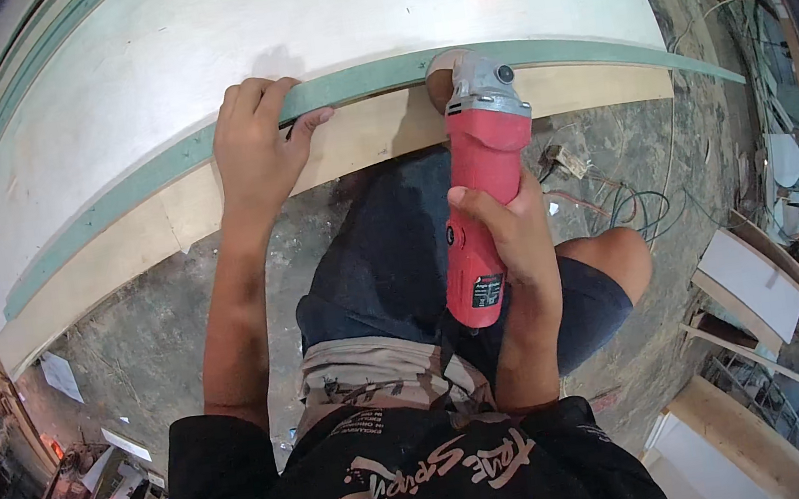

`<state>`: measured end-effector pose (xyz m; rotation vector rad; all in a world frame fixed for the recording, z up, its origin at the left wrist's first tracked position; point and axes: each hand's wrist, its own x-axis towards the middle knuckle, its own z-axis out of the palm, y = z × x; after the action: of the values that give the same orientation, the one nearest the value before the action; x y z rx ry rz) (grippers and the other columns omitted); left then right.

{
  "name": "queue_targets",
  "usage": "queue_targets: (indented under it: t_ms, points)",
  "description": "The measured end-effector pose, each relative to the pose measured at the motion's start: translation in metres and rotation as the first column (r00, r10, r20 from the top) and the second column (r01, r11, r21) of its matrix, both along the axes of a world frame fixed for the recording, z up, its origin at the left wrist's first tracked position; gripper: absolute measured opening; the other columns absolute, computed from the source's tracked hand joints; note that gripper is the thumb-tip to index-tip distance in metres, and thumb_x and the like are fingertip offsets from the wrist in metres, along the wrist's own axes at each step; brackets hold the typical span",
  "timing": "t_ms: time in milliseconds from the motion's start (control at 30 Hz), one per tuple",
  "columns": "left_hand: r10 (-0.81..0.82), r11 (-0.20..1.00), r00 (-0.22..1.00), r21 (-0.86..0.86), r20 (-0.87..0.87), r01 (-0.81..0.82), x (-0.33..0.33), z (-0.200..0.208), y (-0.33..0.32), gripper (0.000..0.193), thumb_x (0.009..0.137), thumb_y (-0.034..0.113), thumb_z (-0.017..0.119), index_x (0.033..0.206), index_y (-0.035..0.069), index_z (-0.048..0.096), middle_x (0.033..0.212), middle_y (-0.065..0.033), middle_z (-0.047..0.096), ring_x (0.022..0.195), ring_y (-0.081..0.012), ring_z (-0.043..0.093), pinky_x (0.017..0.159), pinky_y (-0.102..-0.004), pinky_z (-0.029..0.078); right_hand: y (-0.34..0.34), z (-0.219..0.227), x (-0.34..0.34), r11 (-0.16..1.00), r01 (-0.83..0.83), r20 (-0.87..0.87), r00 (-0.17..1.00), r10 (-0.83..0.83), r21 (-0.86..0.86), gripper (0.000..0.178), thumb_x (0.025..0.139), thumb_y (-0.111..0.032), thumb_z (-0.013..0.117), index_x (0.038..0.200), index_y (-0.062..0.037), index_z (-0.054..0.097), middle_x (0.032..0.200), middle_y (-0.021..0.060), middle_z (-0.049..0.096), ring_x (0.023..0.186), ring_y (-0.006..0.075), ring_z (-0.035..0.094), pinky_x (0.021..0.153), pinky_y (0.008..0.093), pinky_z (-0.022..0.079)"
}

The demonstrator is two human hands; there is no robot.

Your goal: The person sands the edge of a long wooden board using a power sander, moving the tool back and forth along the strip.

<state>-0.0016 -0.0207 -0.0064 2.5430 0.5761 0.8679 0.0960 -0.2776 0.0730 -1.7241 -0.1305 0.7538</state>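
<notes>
- Here, the angle grinder (483,193) has a red plastic body, a grey metal gear head with a dark round button on top, and a black label low on its side; it stands nose-up in the middle of the view, its head against the near edge of the panel.
- The right hand (519,234) wraps the red body from the right, fingers curled tight about it and the thumb laid across the front.
- The left hand (255,147) rests on the green edge strip (138,178), fingers pressed together and hooked over its far side, the thumb stretched along the strip toward the grinder.
- The white panel (289,22) lies flat, its surface pale and smudged; under the strip a bare plywood edge (118,256) shows in light tan.
- Below, the person's dark shorts and bent knee (612,257) sit between the panel and the concrete floor (149,343).
- Loose cables (631,209) tangle on the floor just right of the grinder; white boards (752,279) lean on a wooden frame at the far right, well apart.
- Count: 1 grinder, 2 hands, 1 panel, 1 green strip.
</notes>
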Motion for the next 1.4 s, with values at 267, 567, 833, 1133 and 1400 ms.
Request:
queue_targets:
  t_ms: [267,567,833,1133,1400]
  points:
    - [-0.001,1.000,1.000,0.006,-0.005,0.001,-0.0017,-0.0008,0.0017,0.044,0.079,0.031,0.091,0.110,0.003,0.077,0.103,-0.0111,0.069,0.097,-0.0289,0.064,0.080,-0.0399,0.054,0.0019,0.0016,-0.0008,1.000,-0.025,0.009,1.000,0.025,0.003,0.044,0.082,-0.018,0.085,0.115,0.0004,0.062,0.095,0.0073,0.069,0.080,0.0160,0.067,0.074,0.0340,0.055]
    - [-0.039,0.999,0.998,-0.039,-0.057,0.037,-0.0056,0.0026,0.0007,0.039,0.087,0.022,0.083,0.122,0.006,0.073,0.108,-0.0114,0.068,0.105,-0.0318,0.062,0.090,-0.0424,0.051,0.0012,-0.0001,0.0005,0.999,-0.034,0.026,0.999,0.035,-0.041,0.046,0.081,-0.020,0.086,0.115,0.0000,0.063,0.095,0.0068,0.069,0.080,0.0153,0.066,0.073,0.0335,0.055]
    - [-0.032,0.998,0.996,-0.054,-0.079,0.028,-0.0068,0.0029,0.0009,0.039,0.088,0.021,0.082,0.123,0.007,0.072,0.111,-0.0114,0.067,0.107,-0.0318,0.062,0.090,-0.0425,0.051,0.0019,-0.0011,0.0005,0.999,-0.033,0.019,0.999,0.034,-0.028,0.038,0.082,-0.018,0.085,0.108,0.0000,0.065,0.091,0.0070,0.070,0.078,0.0158,0.067,0.073,0.0339,0.055]
    - [-0.031,0.999,0.998,-0.035,-0.055,0.029,-0.0067,-0.0007,0.0010,0.038,0.086,0.021,0.084,0.120,0.007,0.073,0.110,-0.0112,0.068,0.105,-0.0313,0.062,0.089,-0.0421,0.052,0.0021,-0.0003,-0.0004,0.997,-0.062,0.023,0.998,0.063,-0.045,0.039,0.082,-0.019,0.085,0.110,0.0001,0.064,0.093,0.0071,0.070,0.079,0.0160,0.067,0.073,0.0333,0.055]
    - [-0.022,1.000,0.998,-0.014,-0.058,0.021,-0.0060,-0.0001,0.0019,0.038,0.085,0.022,0.085,0.118,0.007,0.073,0.108,-0.0095,0.067,0.103,-0.0296,0.062,0.086,-0.0405,0.052,-0.0058,0.0008,0.0015,0.999,0.007,0.016,1.000,-0.006,-0.049,0.043,0.082,-0.018,0.084,0.115,0.0000,0.063,0.094,0.0069,0.069,0.078,0.0155,0.066,0.073,0.0331,0.054]
